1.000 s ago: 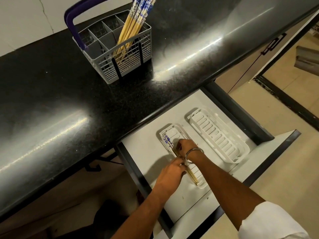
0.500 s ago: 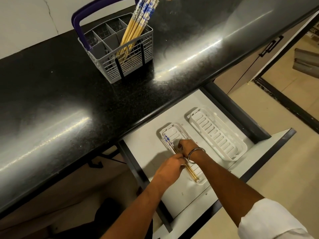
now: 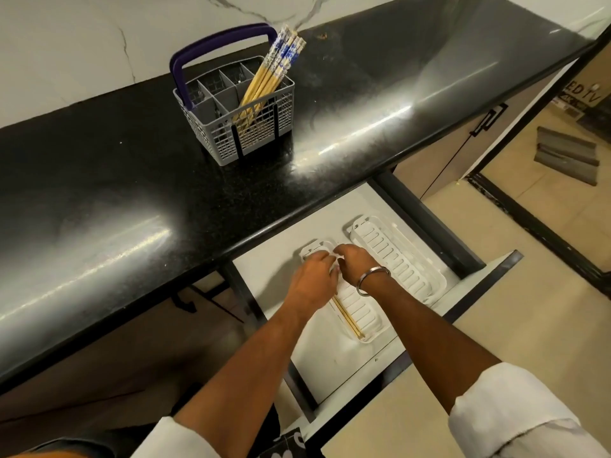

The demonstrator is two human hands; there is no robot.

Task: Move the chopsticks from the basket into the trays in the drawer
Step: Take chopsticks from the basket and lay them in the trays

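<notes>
From the head view, both hands meet over the far end of the left tray [image 3: 370, 320] in the open drawer [image 3: 264, 269]. The left hand [image 3: 314, 276] and right hand [image 3: 355, 262] have curled fingers; whether they grip the chopsticks [image 3: 348, 320] lying there is unclear. More chopsticks [image 3: 267, 79] stand in the basket [image 3: 264, 133]. The right tray [image 3: 401, 262] sits alongside.

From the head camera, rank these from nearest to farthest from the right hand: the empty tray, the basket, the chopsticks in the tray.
Measured from the right hand:
1. Chopsticks in the tray, just under it, toward the drawer front.
2. Empty tray, beside it on the right.
3. Basket, up on the counter, far back left.
</notes>
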